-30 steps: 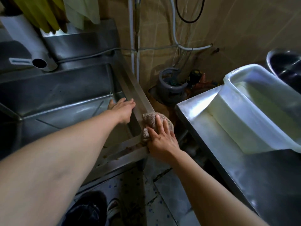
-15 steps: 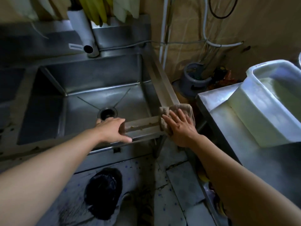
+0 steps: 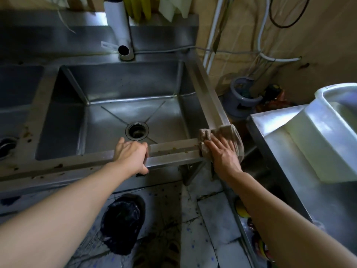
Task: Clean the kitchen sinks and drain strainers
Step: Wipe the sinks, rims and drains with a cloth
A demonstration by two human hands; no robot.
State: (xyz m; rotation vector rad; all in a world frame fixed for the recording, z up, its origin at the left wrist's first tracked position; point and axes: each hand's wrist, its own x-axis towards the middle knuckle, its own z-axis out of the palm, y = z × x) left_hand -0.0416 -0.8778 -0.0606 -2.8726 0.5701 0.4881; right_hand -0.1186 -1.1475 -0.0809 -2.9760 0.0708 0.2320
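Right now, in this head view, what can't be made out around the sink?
- Second sink: cut off by the left edge; its strainer only partly shows.
- Drain: too dark to see inside.
- Left hand fingers: curled over the front rim, tips hidden.
- Cloth: partly covered by the right hand.
- White tub: cut by the right edge.

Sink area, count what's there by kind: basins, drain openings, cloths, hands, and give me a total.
Sink basins: 2 (right sink, left sink)
Drain openings: 2 (right drain, left drain)
Cloths: 1 (cloth)
Hands: 2 (left hand, right hand)
Total: 7
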